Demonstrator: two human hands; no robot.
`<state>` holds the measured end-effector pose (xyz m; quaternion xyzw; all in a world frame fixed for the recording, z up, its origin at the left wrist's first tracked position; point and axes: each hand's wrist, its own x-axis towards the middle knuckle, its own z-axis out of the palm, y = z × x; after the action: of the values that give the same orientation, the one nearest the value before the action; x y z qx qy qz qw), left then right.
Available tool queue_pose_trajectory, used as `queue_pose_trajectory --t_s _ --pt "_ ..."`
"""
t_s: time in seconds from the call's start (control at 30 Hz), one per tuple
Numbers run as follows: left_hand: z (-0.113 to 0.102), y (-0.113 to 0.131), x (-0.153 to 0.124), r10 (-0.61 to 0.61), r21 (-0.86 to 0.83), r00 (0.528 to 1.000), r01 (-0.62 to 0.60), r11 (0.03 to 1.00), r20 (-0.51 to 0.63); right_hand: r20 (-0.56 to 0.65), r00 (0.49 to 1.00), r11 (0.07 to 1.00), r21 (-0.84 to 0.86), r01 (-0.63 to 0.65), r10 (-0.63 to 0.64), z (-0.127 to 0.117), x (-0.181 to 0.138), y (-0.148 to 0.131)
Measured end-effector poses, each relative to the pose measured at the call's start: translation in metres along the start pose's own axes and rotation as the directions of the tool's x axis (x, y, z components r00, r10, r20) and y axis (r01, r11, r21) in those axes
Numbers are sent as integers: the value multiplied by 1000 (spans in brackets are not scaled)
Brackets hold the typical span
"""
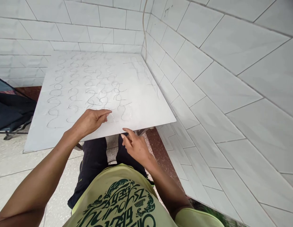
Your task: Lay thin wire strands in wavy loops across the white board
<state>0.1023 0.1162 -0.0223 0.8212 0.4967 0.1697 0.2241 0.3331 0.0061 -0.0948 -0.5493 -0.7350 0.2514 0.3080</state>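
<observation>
A thin, shiny piece of wire (116, 124) slants down between my two hands, over the near edge of a white board (146, 110). My left hand (92, 121) is closed in a pinch on its upper end, with the index finger stretched to the right. At the lower end is my right hand (135, 146), thumb and index fingertips apart; the wire reaches close to the thumb tip, and contact is hard to make out. Many wavy, curled wire pieces (89, 91) lie in rows across the board's left and middle. Straighter pieces (137, 69) lie at its far right.
White tiled walls (196, 63) border the board at the back and right. A pale cable (144, 28) hangs in the corner. A dark folding chair (12, 108) stands at the left. My legs (93, 157) are under the board's near edge, above a speckled floor (11, 164).
</observation>
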Motion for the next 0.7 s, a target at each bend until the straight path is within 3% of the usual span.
queue_pose_trajectory --t_s 0.13,0.3,0.43,0.57,0.7 --pt "2 1 2 0 17 999 1 1000 -34 -26 999 993 -112 23 -27 -3 -6 -2" --pt "2 6 4 -16 -9 1000 16 1000 -20 5 989 964 -221 147 -149 -7 -4 -2" --pt "-2 13 1 -68 -71 997 65 995 -31 -56 984 942 -300 147 -171 -7 -3 8" --pt "-7 12 -5 -159 -213 976 126 969 -148 -121 974 909 -396 129 -191 -9 -1 20" --pt "-9 11 -16 -232 -298 928 143 944 -291 -106 975 854 -507 117 -197 -22 5 34"
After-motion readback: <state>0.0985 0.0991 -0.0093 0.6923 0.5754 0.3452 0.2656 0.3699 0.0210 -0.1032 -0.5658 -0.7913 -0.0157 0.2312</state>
